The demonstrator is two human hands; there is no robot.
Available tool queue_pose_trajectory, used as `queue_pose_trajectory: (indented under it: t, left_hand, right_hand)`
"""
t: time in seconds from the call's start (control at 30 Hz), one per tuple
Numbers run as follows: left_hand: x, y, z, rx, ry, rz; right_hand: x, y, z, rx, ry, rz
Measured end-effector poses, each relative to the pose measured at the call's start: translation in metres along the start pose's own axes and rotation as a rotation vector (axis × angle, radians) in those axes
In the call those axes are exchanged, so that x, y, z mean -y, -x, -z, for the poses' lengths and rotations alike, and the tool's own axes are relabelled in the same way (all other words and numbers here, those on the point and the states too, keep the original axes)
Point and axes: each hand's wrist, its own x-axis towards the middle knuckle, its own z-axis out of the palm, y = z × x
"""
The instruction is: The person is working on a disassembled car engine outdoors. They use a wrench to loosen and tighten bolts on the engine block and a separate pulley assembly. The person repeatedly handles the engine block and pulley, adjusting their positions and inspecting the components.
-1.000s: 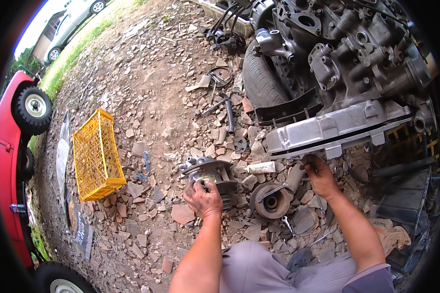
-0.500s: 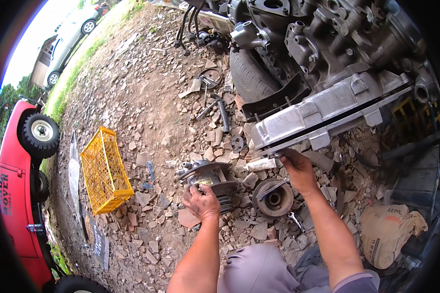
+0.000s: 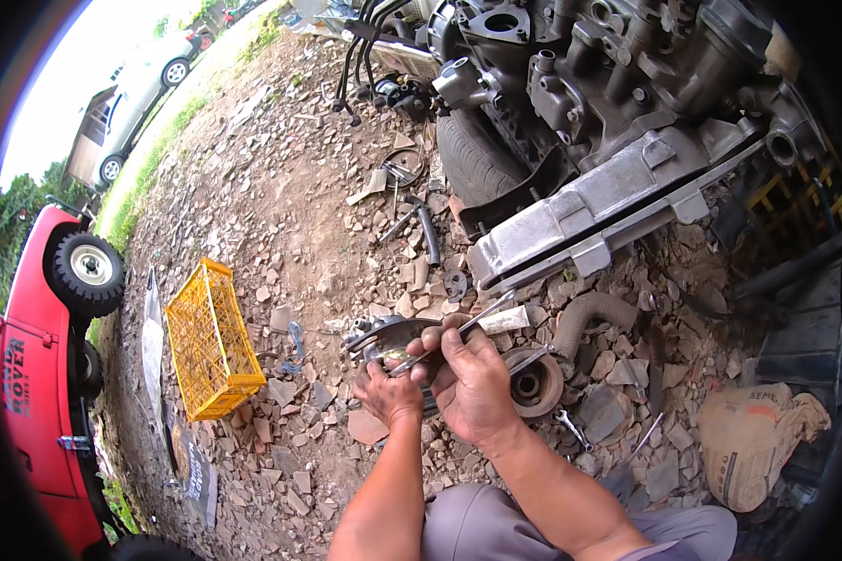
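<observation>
A round metal engine part (image 3: 381,334) with a flange and hose fittings lies on the rubble in front of me. My left hand (image 3: 389,395) is closed against its near side, thumb and fingers gripping there, partly hidden. Close beside it, my right hand (image 3: 472,388) grips a slim metal wrench (image 3: 492,309), its lower end reaching toward the left fingers over the part. Just right of my right hand sits a round pulley (image 3: 537,386), with another wrench (image 3: 530,360) lying across it. A combination wrench (image 3: 573,430) rests on the stones nearby.
A large engine block (image 3: 617,168) fills the upper right, beside a tyre (image 3: 477,159). Left stands a yellow plastic crate (image 3: 215,341); farther left is a red vehicle (image 3: 42,374). A hose (image 3: 594,313), a white tube (image 3: 505,320) and a paper sack (image 3: 753,444) lie right.
My right hand has come away from beneath the engine's edge, moving left and down to the part, and now shows a wrench in it. My left hand stays at the part.
</observation>
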Motion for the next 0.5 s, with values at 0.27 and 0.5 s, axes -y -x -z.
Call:
queue_pose_trajectory:
  t: [0.27,0.5]
  left_hand:
    - [-0.002,-0.001,0.005,-0.004,-0.091,0.01]
    - [-0.003,0.001,0.002,0.015,-0.076,0.007]
  right_hand:
    - [0.095,0.026,-0.038,0.188,-0.98,-0.236]
    - [0.072,0.058,-0.053,0.004,0.052,-0.342]
